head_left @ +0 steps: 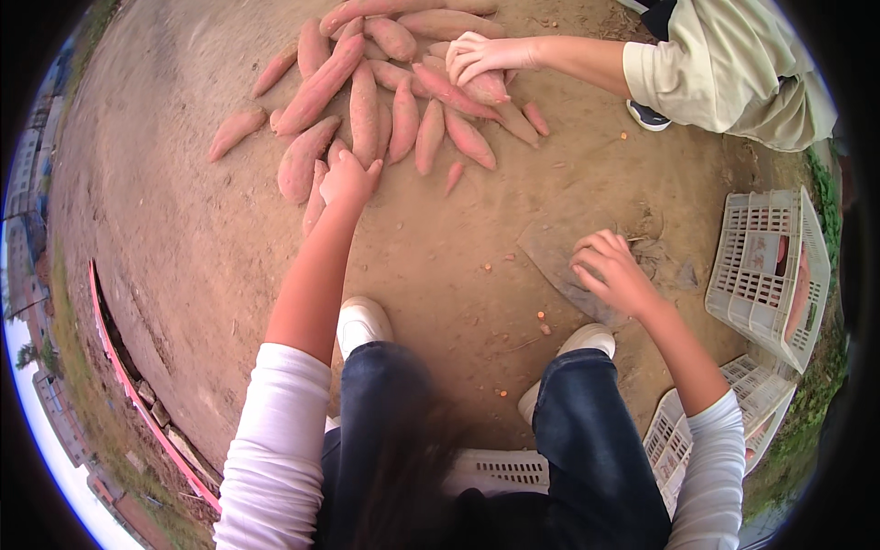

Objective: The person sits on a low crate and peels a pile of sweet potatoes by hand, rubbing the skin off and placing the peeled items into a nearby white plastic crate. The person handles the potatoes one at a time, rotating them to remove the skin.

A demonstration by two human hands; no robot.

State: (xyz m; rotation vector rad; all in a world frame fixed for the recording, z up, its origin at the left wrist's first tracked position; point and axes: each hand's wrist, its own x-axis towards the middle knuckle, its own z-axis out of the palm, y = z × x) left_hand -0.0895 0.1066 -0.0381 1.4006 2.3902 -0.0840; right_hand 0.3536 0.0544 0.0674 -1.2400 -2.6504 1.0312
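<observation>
Left hand (348, 179): fingers on the near edge of the sweet potato pile (364, 110), a slim root (313, 206) just left of the wrist; grip hidden, cannot tell. Right hand (612, 270): fingers half-curled, spread apart, over a grey sheet (555, 261). Co-worker's hand (481, 57) on pile's far right. Crate (733, 261) panel too small to read. Surface: brown soil (431, 247). Outdoors; buildings (27, 174) along left rim.

Pinkish-red sweet potatoes (403, 119), diff. sizes, loosely heaped on dirt (431, 247).
</observation>
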